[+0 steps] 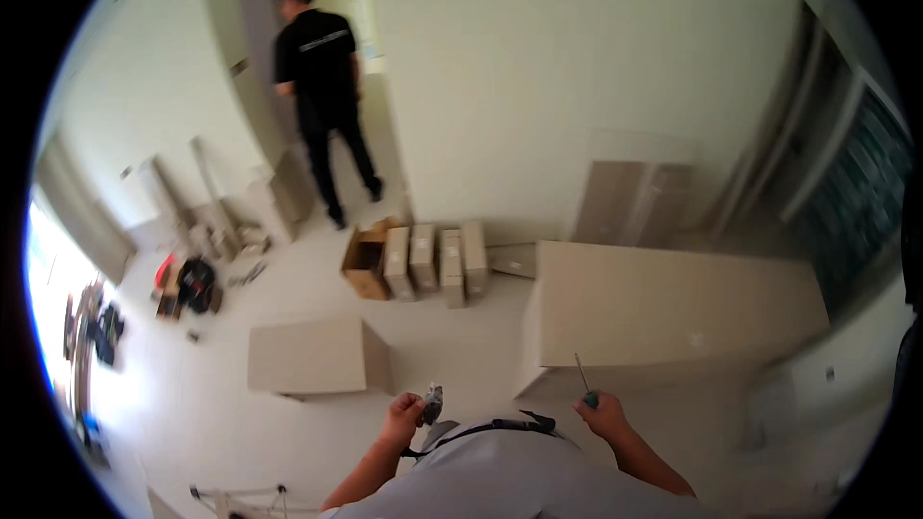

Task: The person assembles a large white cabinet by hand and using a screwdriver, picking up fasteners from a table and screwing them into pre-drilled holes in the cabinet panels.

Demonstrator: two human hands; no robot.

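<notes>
My left hand (402, 419) is closed on a small dark-grey packet (434, 405), possibly a bag of small parts; its contents are too small to tell. In my right hand (604, 416) is a screwdriver (583, 377), gripped by its dark green handle with the thin shaft pointing up and away from me. Both hands are in front of my waist, well apart. Beyond the right hand stands a large beige box-shaped piece (673, 303), apart from the screwdriver tip. A smaller beige box-shaped piece (308, 358) sits on the floor ahead of my left hand.
Several narrow cartons (423, 258) stand beside an opened cardboard box (366, 264) near the wall. Brown panels (615, 197) lean at the back right. Tools and a black bag (198, 284) lie at the left. A person in black (327, 77) stands by the doorway.
</notes>
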